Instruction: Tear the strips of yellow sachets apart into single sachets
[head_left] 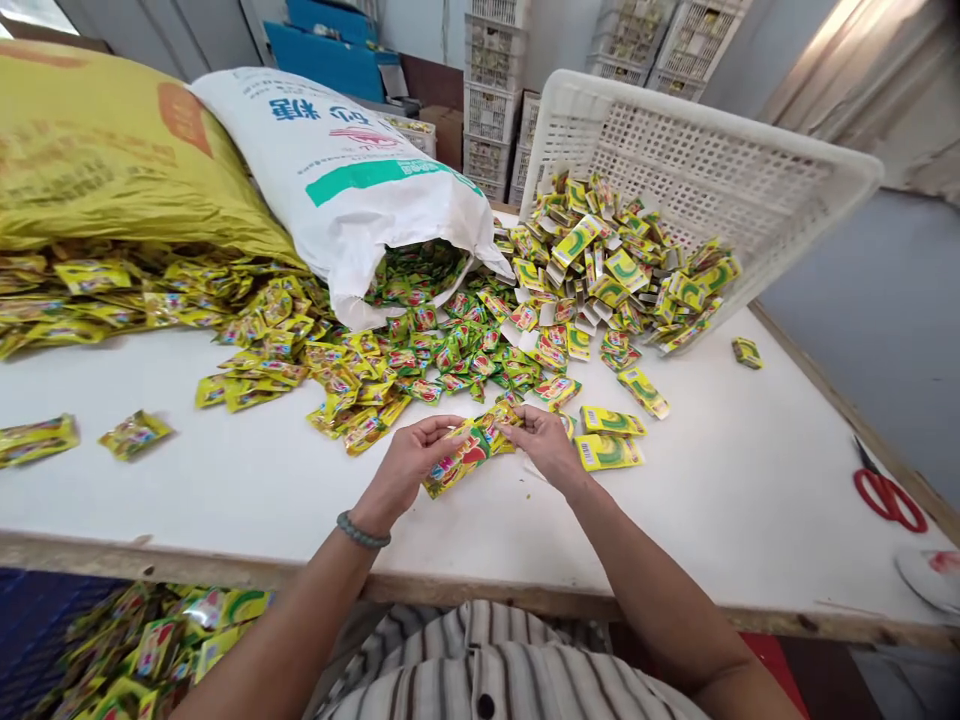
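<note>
My left hand point(411, 462) is closed on a small yellow and green candy box point(459, 462) with red fruit printed on it. At the box's upper right end, my right hand point(549, 440) pinches a yellow candy packet point(498, 424); whether the packet is partly inside the box is hidden by my fingers. Just beyond my hands lie green candy packets point(457, 350) and yellow candy packets point(352, 375) in loose heaps. Several small yellow boxes point(609, 452) rest on the table to the right of my right hand.
A white plastic basket point(705, 150) lies tipped, spilling small boxes point(600, 250). A white sack point(360, 170) and a yellow sack point(112, 150) spill packets at the left. Red-handled scissors point(889, 498) lie near the right edge. Below the table, a blue crate point(34, 630) stands beside filled boxes.
</note>
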